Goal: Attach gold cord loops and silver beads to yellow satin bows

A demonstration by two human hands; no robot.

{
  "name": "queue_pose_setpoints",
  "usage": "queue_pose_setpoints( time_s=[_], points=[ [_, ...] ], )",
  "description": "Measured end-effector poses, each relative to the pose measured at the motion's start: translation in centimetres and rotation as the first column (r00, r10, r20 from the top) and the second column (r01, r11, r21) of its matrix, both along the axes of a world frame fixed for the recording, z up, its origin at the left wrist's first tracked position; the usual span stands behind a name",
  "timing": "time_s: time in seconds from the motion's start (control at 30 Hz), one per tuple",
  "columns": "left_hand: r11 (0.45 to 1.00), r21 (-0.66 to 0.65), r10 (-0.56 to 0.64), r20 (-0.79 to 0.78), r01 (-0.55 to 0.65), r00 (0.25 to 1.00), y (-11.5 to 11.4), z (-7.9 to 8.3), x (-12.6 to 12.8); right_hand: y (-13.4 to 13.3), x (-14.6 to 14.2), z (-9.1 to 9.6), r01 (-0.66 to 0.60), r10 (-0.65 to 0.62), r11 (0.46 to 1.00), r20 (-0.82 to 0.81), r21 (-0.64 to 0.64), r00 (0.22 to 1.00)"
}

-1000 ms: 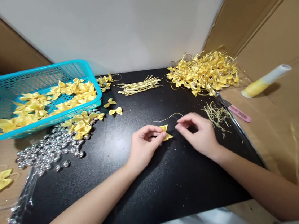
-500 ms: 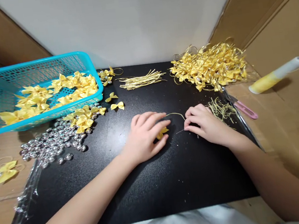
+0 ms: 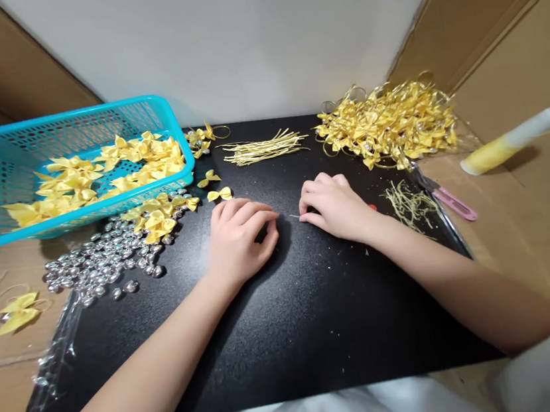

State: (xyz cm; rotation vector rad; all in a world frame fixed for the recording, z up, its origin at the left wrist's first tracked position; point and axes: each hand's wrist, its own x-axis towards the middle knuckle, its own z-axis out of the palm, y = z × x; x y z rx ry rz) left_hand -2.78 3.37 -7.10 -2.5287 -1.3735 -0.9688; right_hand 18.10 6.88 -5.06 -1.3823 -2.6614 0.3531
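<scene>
My left hand [image 3: 243,240] is over the middle of the black table, its fingers curled and the thumb tip meeting the index finger. Whatever it holds, if anything, is hidden. Facing it from the right, my right hand [image 3: 334,207] is closed in a pinch on a thin yellow cord [image 3: 294,216], whose short end pokes out toward the left hand. A small gap separates the two hands. Two loose yellow ribbon bows [image 3: 219,194] lie just beyond my left hand. A bundle of cut yellow cords [image 3: 265,148] rests farther back.
At the left stands a blue basket [image 3: 177,121] of yellow bows, with silver beads [image 3: 106,260] before it. Finished-looking bows with gold loops [image 3: 388,124] are heaped at the back right. Near them are cord scraps [image 3: 409,206], pink-handled scissors [image 3: 455,204] and a tube [image 3: 512,142].
My right hand has moved left, closer to my left hand. The left hand has shifted left and curled its fingers. The yellow bow under it and the cord's arc no longer show.
</scene>
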Motion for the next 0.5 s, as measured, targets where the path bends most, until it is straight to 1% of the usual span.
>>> queue_pose_setpoints(
  time_s=[0.07, 0.13, 0.2, 0.23, 0.27, 0.3, 0.33, 0.37, 0.4, 0.43, 0.47, 0.5],
  points=[
    [1.0, -0.02, 0.004, 0.051, -0.003, 0.999, -0.5, 0.1, 0.5, 0.1, -0.4, -0.1, -0.013, 0.012, 0.999, -0.031, -0.042, 0.999],
    [0.997, -0.068, 0.04, 0.107, -0.032, 0.993, -1.0, 0.1, 1.1, 0.0, -0.4, -0.1, -0.025, 0.007, 0.995, -0.183, -0.097, 0.983],
    [0.988, -0.147, 0.075, 0.199, -0.046, 0.977, -1.4, 0.1, 1.7, -0.2, -0.2, 0.1, -0.042, -0.013, 0.991, -0.395, -0.129, 0.918],
    [0.978, -0.206, 0.077, 0.277, -0.019, 0.958, -1.4, 0.0, 2.1, -0.4, -0.2, 0.3, -0.044, -0.027, 0.99, -0.487, -0.133, 0.873],
    [0.961, -0.275, 0.07, 0.378, 0.04, 0.923, -1.4, 0.0, 2.5, -0.5, -0.2, 0.5, -0.04, -0.041, 0.99, -0.557, -0.133, 0.829],
    [0.927, -0.349, 0.055, 0.493, 0.139, 0.868, -1.4, 0.0, 3.0, -0.6, -0.3, 0.6, -0.033, -0.054, 0.991, -0.607, -0.132, 0.793],
    [0.871, -0.411, 0.051, 0.618, 0.267, 0.784, -1.3, 0.0, 3.4, -0.8, -0.4, 0.8, -0.017, -0.074, 0.991, -0.641, -0.135, 0.764],
    [0.795, -0.454, 0.059, 0.718, 0.402, 0.694, -1.1, 0.0, 3.9, -0.9, -0.6, 0.9, 0.003, -0.098, 0.99, -0.663, -0.144, 0.742],
    [0.705, -0.488, 0.073, 0.772, 0.515, 0.631, -1.0, 0.0, 4.3, -1.0, -0.7, 0.9, 0.02, -0.123, 0.987, -0.68, -0.157, 0.723],
    [0.631, -0.511, 0.093, 0.797, 0.584, 0.597, -0.9, 0.0, 4.7, -1.1, -0.8, 0.8, 0.027, -0.144, 0.984, -0.695, -0.176, 0.704],
    [0.59, -0.517, 0.12, 0.816, 0.62, 0.566, -0.7, 0.0, 5.0, -1.2, -0.9, 0.6, 0.023, -0.162, 0.98, -0.714, -0.199, 0.681],
    [0.569, -0.508, 0.155, 0.838, 0.646, 0.522, -0.7, -0.1, 5.3, -1.1, -0.9, 0.3, 0.015, -0.183, 0.973, -0.736, -0.229, 0.652]
  ],
)
